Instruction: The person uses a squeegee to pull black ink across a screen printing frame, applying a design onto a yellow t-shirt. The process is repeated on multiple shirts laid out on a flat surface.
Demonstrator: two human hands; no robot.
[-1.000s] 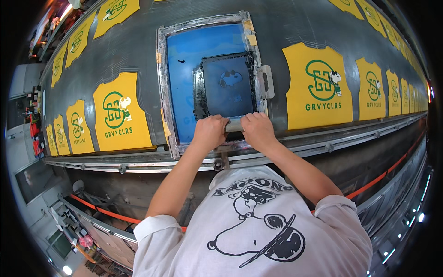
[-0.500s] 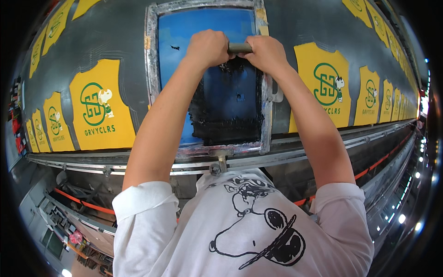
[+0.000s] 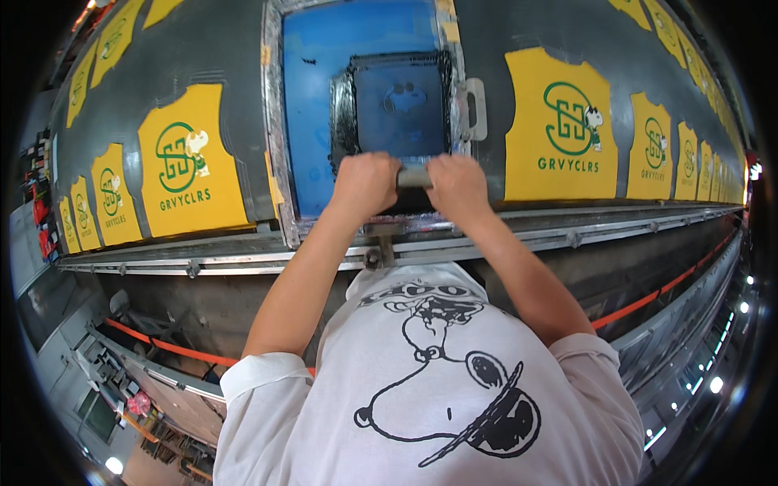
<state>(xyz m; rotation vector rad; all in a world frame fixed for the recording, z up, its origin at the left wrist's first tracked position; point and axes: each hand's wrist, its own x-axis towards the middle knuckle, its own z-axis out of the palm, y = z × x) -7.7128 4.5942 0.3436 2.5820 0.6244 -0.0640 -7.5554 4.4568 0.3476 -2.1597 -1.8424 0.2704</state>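
Both hands grip one squeegee (image 3: 414, 177) near the close end of a screen-printing frame (image 3: 274, 97). My left hand (image 3: 366, 185) is closed round its left part, and my right hand (image 3: 456, 185) round its right part. Between them a short stretch of the grey-green handle shows; the blade is hidden. Blue mesh (image 3: 312, 113) fills the frame. Beyond the hands a rectangle of thin dark ink lets a dog figure show through, with thick black ink (image 3: 344, 113) along its left side.
Yellow printed garment pieces, such as one at left (image 3: 190, 162) and one at right (image 3: 559, 130), line the dark grey table (image 3: 243, 105). A light handle (image 3: 475, 109) juts from the frame's right side. A metal rail (image 3: 567, 236) runs along the near table edge.
Both hands have drawn the squeegee from the far part of the mesh toward me. The ink area behind it now looks thinner, with the dog figure visible.
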